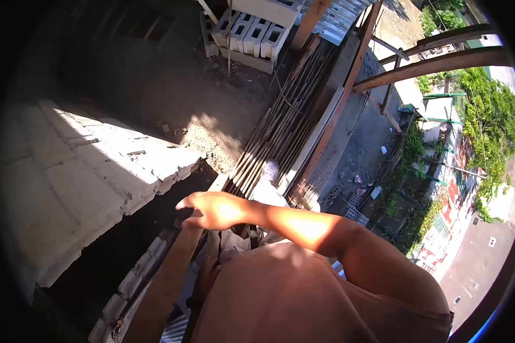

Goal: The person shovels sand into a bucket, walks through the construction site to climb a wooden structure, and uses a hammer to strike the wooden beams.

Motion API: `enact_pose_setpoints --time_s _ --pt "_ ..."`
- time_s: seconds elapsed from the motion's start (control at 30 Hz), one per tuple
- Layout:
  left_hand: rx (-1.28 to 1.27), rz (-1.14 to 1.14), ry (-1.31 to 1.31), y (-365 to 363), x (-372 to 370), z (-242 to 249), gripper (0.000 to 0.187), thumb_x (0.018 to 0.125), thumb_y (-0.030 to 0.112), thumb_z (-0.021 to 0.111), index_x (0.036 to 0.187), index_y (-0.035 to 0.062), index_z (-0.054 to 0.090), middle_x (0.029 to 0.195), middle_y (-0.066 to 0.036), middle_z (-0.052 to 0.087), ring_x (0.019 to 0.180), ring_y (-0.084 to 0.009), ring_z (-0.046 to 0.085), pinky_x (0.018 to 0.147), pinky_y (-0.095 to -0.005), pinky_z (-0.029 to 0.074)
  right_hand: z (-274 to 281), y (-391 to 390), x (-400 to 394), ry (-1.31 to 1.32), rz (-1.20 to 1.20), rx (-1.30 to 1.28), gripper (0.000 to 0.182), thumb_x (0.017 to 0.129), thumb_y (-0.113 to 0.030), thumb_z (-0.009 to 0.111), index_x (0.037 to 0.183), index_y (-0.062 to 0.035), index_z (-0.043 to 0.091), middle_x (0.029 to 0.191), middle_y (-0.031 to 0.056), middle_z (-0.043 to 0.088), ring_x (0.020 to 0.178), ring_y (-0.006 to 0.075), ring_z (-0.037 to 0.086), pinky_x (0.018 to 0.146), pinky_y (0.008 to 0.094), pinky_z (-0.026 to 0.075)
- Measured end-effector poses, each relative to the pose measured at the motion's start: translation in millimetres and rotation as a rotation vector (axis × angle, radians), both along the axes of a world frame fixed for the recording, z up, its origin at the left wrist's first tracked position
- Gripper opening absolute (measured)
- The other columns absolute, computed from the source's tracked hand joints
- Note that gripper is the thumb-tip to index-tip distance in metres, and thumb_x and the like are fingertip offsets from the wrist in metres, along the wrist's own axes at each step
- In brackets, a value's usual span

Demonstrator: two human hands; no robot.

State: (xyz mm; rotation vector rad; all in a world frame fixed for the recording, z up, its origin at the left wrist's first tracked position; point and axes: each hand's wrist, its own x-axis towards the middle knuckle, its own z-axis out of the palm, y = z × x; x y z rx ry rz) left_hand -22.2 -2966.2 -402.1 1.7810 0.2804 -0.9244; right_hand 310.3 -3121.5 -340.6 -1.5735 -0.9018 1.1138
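Note:
My right hand [209, 210] reaches across in front of my body and is closed over a long wooden beam [169, 277]. Its thumb lies on the near side of the wood and the fingers bend over the far side. In deep shade beside my shirt is my left hand [207, 276]; its fingers are too dark to make out. Left of the beam rises a concrete block wall [91, 177] with a rough, broken edge. Past my right hand lies a bundle of long thin poles [286, 123], with a pale rounded thing [270, 170], perhaps a shoe, in front.
Hollow concrete blocks [257, 40] are stacked at the top beside corrugated metal sheets [340, 20]. Wooden posts [340, 108] and curved-looking beams [435, 66] cross on the right. A dark gap [103, 263] runs under the wall's edge. Greenery [486, 114] and a road [480, 263] lie far below.

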Motion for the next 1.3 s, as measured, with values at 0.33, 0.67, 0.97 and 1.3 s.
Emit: enact_pose_setpoints --time_s 0.33,0.67,0.97,1.3 --pt "-0.031 0.501 -0.256 -70.0 206.3 -38.1 0.044 0.099 0.039 0.068 0.122 0.0015 0.070 0.113 -0.023 0.073 0.107 -0.0344 0.072 0.090 -0.0392 0.055 -8.1 -286.8 233.0 -0.062 -1.121 -0.442 0.037 0.099 -0.035 0.067 0.123 -0.0067 0.067 0.106 0.0030 0.070 0.086 0.0114 0.067 0.074 0.0264 0.048" --pt "0.224 0.176 -0.158 -49.3 362.4 -86.0 0.057 0.096 0.053 0.064 0.130 0.0076 0.067 0.122 -0.020 0.072 0.116 -0.0355 0.069 0.100 -0.0424 0.053 32.1 -196.7 193.4 -0.138 -0.377 -0.531 0.041 0.098 -0.024 0.071 0.130 0.0010 0.064 0.115 0.0174 0.074 0.102 0.0231 0.070 0.091 0.0352 0.054" --pt "0.362 0.415 -0.209 90.8 358.0 -213.2 0.035 0.097 0.038 0.067 0.112 0.0079 0.077 0.109 -0.018 0.076 0.104 -0.0318 0.073 0.091 -0.0401 0.055 -41.4 -203.8 157.4 0.027 -0.135 -0.681 0.052 0.091 -0.035 0.074 0.126 0.0020 0.068 0.117 0.0240 0.073 0.113 0.0344 0.071 0.096 0.0401 0.055" --pt "0.393 0.372 0.090 270.8 491.2 -168.0 0.051 0.090 0.053 0.062 0.112 0.0096 0.078 0.115 -0.023 0.074 0.111 -0.0386 0.069 0.098 -0.0459 0.052 -94.4 -57.2 405.4 -0.132 -0.356 -0.740 0.040 0.098 -0.030 0.071 0.125 -0.0013 0.069 0.110 0.0138 0.076 0.100 0.0231 0.073 0.086 0.0351 0.056"
